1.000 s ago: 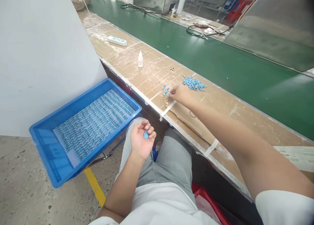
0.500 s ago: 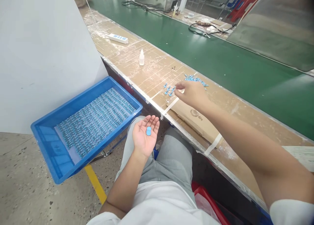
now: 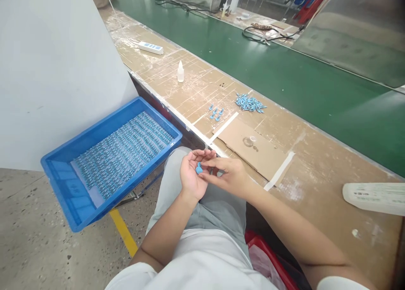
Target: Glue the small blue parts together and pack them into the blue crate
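Note:
My left hand [image 3: 193, 176] is palm up above my lap, fingers slightly curled, cupping small blue round pieces [image 3: 198, 170]. My right hand [image 3: 229, 174] reaches over it from the right. Its thumb and index finger close around the blue pieces in the palm, and the fingertips partly hide them. On the bench, several small blue round-based pieces [image 3: 215, 111] stand in a loose group, with a pile of small blue parts [image 3: 249, 103] beyond them.
A blue tray [image 3: 52, 165] of many blue pieces in rows stands at left. On the bench are a white dropper bottle [image 3: 180, 73], a power strip [image 3: 151, 48], a taped cardboard sheet [image 3: 253, 144] and a pale plastic container [image 3: 375, 198]. A green belt [image 3: 284, 79] runs behind.
My right hand has come back from the small group on the bench to my left palm. My left hand has shifted slightly right. The pile is now uncovered.

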`<state>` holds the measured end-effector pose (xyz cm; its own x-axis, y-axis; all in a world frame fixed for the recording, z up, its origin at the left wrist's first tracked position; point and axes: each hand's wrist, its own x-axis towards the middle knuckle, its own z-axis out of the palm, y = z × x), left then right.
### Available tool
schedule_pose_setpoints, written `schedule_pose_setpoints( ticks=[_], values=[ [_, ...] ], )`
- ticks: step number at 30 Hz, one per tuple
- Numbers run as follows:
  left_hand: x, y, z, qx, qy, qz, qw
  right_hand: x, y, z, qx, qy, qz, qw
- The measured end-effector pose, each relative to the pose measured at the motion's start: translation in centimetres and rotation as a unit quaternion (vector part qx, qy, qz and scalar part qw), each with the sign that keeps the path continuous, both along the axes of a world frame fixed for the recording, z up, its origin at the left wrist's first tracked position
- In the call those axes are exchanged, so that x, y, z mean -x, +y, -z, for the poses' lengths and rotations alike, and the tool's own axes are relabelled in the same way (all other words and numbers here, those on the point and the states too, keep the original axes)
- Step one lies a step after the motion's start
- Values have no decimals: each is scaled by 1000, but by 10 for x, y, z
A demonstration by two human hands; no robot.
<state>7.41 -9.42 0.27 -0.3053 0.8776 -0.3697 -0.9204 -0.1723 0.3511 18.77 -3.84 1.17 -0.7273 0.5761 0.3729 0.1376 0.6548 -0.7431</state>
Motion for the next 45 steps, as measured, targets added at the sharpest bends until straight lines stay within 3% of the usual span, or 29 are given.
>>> schedule_pose_setpoints(
  ticks=[5, 8, 11, 15, 18, 21, 24, 29, 37, 45],
  values=[
    [-14, -4, 1, -20, -19, 3, 1000, -8, -11, 8, 83, -6, 69, 994],
    [-19, -4, 3, -17, -33, -4, 999, -14, -14, 14, 60, 3, 80, 995],
    [-18, -3, 6, 13, -55, -6, 998, -27, -12, 10, -83, 41, 66, 994],
    [-16, -8, 5, 22, -55, 87, 994, -56, -10, -10, -297, 78, 34, 951],
    [-20, -18, -2, -5, -42, 144, 989, -71, -9, -27, -370, 62, -8, 927],
    [-27, -28, -6, -29, -7, 152, 988, -76, -10, -34, -400, 48, -12, 915],
    [-33, -31, -5, -39, 30, 164, 985, -75, -10, -33, -399, 32, 5, 916],
    [-38, -25, 4, -27, 16, 182, 983, -72, -7, -21, -377, 13, 38, 925],
    [-50, -16, 10, -8, 58, 123, 991, -61, -12, -20, -310, 1, 130, 942],
    [-54, -15, 12, 10, 26, 117, 993, -63, -14, -25, -302, -6, 103, 948]
  ],
)
